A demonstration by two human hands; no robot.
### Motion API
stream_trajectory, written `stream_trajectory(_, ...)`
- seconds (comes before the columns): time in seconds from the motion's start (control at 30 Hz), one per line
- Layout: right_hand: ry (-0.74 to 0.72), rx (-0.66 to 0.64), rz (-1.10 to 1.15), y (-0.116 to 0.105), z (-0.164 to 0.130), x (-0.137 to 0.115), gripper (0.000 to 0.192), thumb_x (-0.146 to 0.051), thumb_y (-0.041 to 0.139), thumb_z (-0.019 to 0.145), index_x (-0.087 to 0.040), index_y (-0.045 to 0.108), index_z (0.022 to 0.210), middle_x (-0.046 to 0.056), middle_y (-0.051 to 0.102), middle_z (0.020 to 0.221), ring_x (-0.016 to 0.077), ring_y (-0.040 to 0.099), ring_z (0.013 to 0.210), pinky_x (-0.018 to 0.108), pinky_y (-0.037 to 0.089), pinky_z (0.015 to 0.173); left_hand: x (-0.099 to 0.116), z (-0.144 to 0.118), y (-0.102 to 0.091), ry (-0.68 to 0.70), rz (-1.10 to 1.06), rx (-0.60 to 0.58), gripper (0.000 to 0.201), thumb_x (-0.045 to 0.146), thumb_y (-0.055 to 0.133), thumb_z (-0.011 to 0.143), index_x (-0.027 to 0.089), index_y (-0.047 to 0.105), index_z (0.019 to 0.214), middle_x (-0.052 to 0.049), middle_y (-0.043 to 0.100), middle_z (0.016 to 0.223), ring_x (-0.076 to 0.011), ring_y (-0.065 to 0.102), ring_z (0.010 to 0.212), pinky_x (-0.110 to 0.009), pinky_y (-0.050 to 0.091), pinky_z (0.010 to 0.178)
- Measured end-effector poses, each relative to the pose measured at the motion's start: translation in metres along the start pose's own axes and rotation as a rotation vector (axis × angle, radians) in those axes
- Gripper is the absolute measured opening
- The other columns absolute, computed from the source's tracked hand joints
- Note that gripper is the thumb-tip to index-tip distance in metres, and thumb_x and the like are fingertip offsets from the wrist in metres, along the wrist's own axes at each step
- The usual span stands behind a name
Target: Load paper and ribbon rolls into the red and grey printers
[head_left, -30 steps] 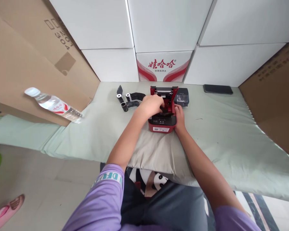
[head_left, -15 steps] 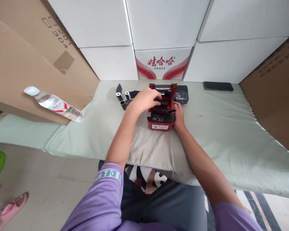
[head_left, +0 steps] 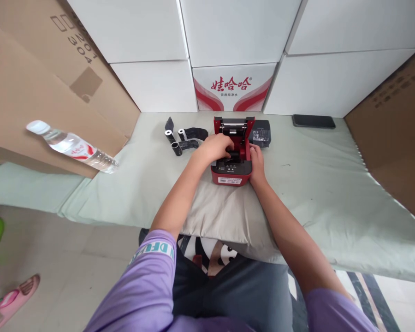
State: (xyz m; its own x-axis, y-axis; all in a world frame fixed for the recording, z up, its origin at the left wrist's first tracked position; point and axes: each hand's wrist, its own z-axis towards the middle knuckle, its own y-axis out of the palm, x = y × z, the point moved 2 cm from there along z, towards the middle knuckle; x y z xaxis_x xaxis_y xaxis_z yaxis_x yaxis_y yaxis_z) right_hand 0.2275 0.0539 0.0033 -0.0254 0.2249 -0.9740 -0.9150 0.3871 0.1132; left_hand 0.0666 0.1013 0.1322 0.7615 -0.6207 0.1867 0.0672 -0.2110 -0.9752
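Both our hands on the open red printer [head_left: 232, 171]

Our left hand [head_left: 216, 148] curls into its open bay, grip unclear; our right hand [head_left: 255, 162] presses flat on its right side.

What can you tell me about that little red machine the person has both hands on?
The small red printer looks like glossy plastic, with a black top panel near its front and a white sticker on the front face. Its lid stands open at the back, showing a silvery bar and a dark bay inside. It sits upright on the pale green cloth, beside a black adapter. The left hand reaches into the open bay over something dark; the right hand rests against its right side.
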Motion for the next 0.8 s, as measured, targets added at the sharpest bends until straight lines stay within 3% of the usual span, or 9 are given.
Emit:
stream_trajectory(0.1,0.002,-0.005,-0.004,0.000,0.000,0.000,0.050,-0.072,0.057,0.092,-0.027,0.066,0.111,0.006,0.075,0.116,0.0255,0.069,0.114,0.046,0.054,0.109,0.000,-0.001,-0.001,-0.013,-0.030,-0.017,0.029,0.025,0.077,0.089,0.023,0.084,0.117,-0.009,0.083,0.120,-0.0281,0.075,0.111,-0.035,0.052,0.088)
stream_trajectory(0.17,0.011,-0.006,0.006,0.000,0.000,0.000,0.051,-0.073,0.058,0.091,-0.027,0.067,0.111,0.006,0.075,0.117,0.0257,0.069,0.114,0.048,0.054,0.111,0.000,-0.007,-0.007,-0.035,-0.091,-0.026,0.024,0.036,0.070,0.095,0.022,0.086,0.108,-0.009,0.084,0.105,-0.0241,0.075,0.096,-0.033,0.050,0.079)
stream_trajectory(0.23,0.017,-0.011,0.018,-0.001,0.002,0.000,0.054,-0.075,0.060,0.090,-0.027,0.068,0.113,0.006,0.076,0.120,0.0264,0.069,0.117,0.050,0.053,0.114,-0.001,-0.015,-0.015,-0.058,-0.186,-0.039,0.040,0.052,0.060,0.100,0.021,0.085,0.100,-0.008,0.083,0.090,-0.0209,0.072,0.080,-0.031,0.047,0.070)
stream_trajectory(0.33,-0.009,-0.054,0.065,-0.002,0.005,-0.002,0.063,-0.081,0.062,0.087,-0.029,0.067,0.121,0.007,0.073,0.134,0.0278,0.067,0.129,0.053,0.050,0.122,-0.001,-0.026,-0.025,-0.009,-0.302,-0.091,0.044,0.062,0.067,0.093,0.024,0.086,0.105,-0.005,0.085,0.097,-0.0200,0.074,0.083,-0.029,0.049,0.071)
stream_trajectory(0.43,-0.044,-0.136,0.129,-0.002,0.011,-0.002,0.072,-0.084,0.063,0.086,-0.032,0.062,0.135,0.007,0.066,0.151,0.0280,0.060,0.145,0.054,0.043,0.131,0.004,-0.033,-0.028,0.091,-0.306,-0.150,0.032,0.047,0.075,0.087,0.027,0.086,0.109,-0.003,0.086,0.109,-0.0203,0.076,0.094,-0.028,0.052,0.077)
stream_trajectory(0.57,-0.079,-0.191,0.131,0.000,0.019,0.000,0.085,-0.089,0.061,0.082,-0.033,0.056,0.147,0.006,0.053,0.168,0.0284,0.046,0.160,0.055,0.036,0.136,0.016,-0.039,-0.032,0.102,-0.175,-0.055,0.022,0.024,0.064,0.089,0.023,0.086,0.092,-0.004,0.083,0.091,-0.0197,0.073,0.081,-0.031,0.049,0.074)
stream_trajectory(0.7,-0.070,-0.221,0.118,-0.001,0.022,-0.005,0.091,-0.092,0.056,0.082,-0.039,0.049,0.156,0.001,0.037,0.179,0.0302,0.044,0.161,0.056,0.045,0.130,0.024,-0.052,-0.043,0.093,-0.160,0.009,0.023,0.022,0.063,0.092,0.022,0.085,0.090,-0.005,0.080,0.085,-0.0207,0.072,0.082,-0.033,0.048,0.077)
stream_trajectory(0.8,-0.074,-0.235,0.120,-0.002,0.022,-0.014,0.094,-0.094,0.058,0.079,-0.041,0.048,0.157,0.000,0.035,0.180,0.0321,0.044,0.162,0.058,0.048,0.128,0.026,-0.061,-0.049,0.071,-0.166,0.024,0.024,0.023,0.062,0.094,0.022,0.086,0.096,-0.005,0.079,0.087,-0.0226,0.073,0.089,-0.035,0.049,0.082)
